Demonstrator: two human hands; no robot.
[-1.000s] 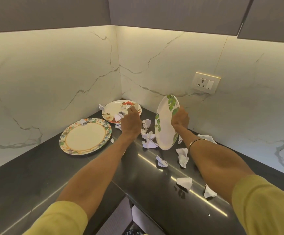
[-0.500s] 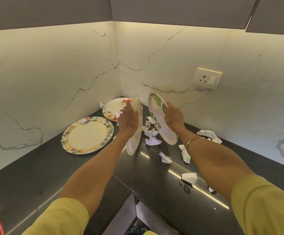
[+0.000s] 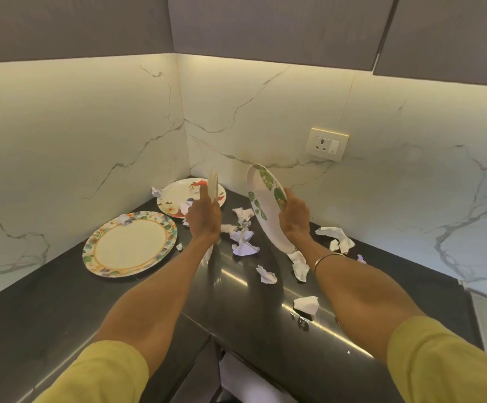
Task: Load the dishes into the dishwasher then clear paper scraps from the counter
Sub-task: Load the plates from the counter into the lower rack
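My left hand grips a white plate that stands on edge above the black counter, seen almost edge-on. My right hand grips a white plate with green leaves, tilted upright, its face turned left. A plate with a colourful rim lies flat on the counter at the left. A flowered plate lies in the corner behind my left hand. White paper scraps are strewn between and right of my hands, more scraps nearer me.
Marble walls meet at the corner behind the plates. A wall socket sits on the right wall. Dark cabinets hang overhead. Below the counter's inner corner an opening shows something white.
Since a second ago my left hand has lifted a plate off the corner and stood it on edge. The leaf plate in my right hand has tilted and risen a little.
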